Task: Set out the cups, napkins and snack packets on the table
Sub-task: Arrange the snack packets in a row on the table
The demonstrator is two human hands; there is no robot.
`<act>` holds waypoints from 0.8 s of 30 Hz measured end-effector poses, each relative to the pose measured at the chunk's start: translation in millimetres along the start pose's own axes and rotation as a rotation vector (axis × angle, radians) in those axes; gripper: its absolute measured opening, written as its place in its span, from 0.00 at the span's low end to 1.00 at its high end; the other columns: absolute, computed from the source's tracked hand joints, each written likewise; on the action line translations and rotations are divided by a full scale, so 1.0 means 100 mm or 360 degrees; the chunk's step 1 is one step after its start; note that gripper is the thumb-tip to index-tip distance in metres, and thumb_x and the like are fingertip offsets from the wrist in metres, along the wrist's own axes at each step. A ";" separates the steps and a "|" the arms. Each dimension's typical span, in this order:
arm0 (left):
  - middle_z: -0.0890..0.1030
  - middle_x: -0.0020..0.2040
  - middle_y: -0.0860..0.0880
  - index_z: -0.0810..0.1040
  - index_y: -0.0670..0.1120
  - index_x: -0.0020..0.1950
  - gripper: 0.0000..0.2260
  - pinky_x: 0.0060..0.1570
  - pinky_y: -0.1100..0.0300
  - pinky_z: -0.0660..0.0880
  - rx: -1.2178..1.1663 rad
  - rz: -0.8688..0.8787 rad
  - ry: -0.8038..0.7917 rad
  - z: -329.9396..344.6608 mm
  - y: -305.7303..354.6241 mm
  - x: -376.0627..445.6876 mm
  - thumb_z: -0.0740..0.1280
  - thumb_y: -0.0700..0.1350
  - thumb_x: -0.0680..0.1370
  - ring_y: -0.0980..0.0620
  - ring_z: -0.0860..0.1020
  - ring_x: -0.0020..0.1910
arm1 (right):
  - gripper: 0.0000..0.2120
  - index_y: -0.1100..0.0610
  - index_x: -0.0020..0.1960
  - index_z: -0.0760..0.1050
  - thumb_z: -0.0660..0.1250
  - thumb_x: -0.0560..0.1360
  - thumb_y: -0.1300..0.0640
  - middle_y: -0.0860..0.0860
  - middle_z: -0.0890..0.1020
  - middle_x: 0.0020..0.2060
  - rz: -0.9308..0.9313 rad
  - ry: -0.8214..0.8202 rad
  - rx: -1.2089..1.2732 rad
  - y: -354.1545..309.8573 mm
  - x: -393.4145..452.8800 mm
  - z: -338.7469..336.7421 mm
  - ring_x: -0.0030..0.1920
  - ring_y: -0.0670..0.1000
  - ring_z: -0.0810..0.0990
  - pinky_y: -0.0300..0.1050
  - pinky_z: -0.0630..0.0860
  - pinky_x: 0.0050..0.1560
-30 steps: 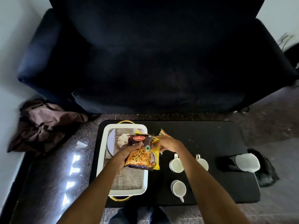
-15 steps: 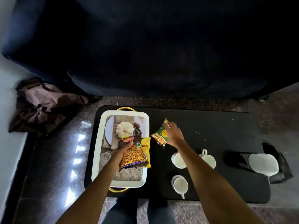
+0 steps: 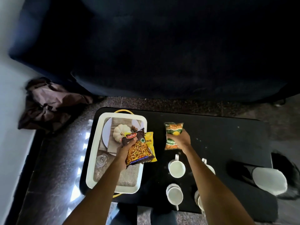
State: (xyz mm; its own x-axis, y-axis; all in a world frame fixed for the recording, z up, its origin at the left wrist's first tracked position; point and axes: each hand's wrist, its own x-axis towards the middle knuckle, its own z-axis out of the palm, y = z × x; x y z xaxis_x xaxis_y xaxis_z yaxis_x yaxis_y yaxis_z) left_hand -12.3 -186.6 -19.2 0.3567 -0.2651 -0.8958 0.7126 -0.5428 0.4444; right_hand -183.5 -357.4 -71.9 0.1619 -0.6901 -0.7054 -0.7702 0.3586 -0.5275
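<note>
My left hand (image 3: pixel 127 147) grips a brown snack packet (image 3: pixel 138 151) with a yellow packet (image 3: pixel 150 141) behind it, held over the right edge of the white tray (image 3: pixel 93 153). My right hand (image 3: pixel 179 139) holds a green snack packet (image 3: pixel 173 129) low over the black table (image 3: pixel 227 140), right of the tray. Several white cups stand on the table near me: one (image 3: pixel 176 168) just below the green packet, one (image 3: pixel 174 194) at the front, others partly hidden by my right arm. A napkin with a pumpkin print (image 3: pixel 121 130) and a burlap mat (image 3: pixel 128 177) lie in the tray.
A clear glass (image 3: pixel 101 159) lies in the tray's left side. A black and white object (image 3: pixel 267 180) lies at the table's right end. A dark sofa (image 3: pixel 162 54) stands behind the table. A crumpled brown cloth (image 3: pixel 50 104) lies on the floor at left.
My right hand has carried the green packet away from the tray, out over the table to the right. My left hand keeps its hold on the brown and yellow packets by the tray.
</note>
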 end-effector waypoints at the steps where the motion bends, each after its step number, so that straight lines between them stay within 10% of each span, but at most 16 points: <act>1: 0.83 0.50 0.41 0.74 0.40 0.65 0.21 0.35 0.57 0.80 -0.0025 0.0014 0.0021 0.04 0.00 -0.01 0.70 0.46 0.74 0.45 0.82 0.40 | 0.29 0.58 0.59 0.73 0.78 0.62 0.49 0.54 0.82 0.54 0.0061 0.0035 0.0098 0.00 -0.02 -0.05 0.54 0.55 0.81 0.51 0.78 0.57; 12: 0.79 0.61 0.37 0.73 0.40 0.66 0.24 0.59 0.43 0.75 -0.0078 0.0063 0.0148 -0.14 -0.18 0.07 0.70 0.48 0.74 0.37 0.79 0.58 | 0.51 0.58 0.76 0.42 0.65 0.69 0.34 0.62 0.60 0.72 -0.0266 0.0077 -0.0753 -0.01 -0.11 0.51 0.71 0.62 0.61 0.57 0.74 0.60; 24: 0.86 0.45 0.44 0.78 0.44 0.55 0.15 0.44 0.51 0.81 0.0010 0.0032 0.0016 -0.29 -0.23 0.21 0.73 0.47 0.71 0.44 0.85 0.42 | 0.43 0.51 0.77 0.44 0.56 0.71 0.78 0.58 0.40 0.77 -0.0764 -0.0120 -0.1263 0.16 -0.22 0.74 0.76 0.64 0.41 0.47 0.82 0.48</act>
State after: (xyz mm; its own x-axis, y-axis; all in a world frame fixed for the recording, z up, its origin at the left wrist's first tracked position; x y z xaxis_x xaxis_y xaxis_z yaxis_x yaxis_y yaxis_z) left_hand -3.8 -156.8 -48.0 0.3770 -0.2683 -0.8865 0.7014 -0.5424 0.4625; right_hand -153.9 -290.3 -99.8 0.5909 -0.6002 -0.5390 -0.8020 -0.5091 -0.3123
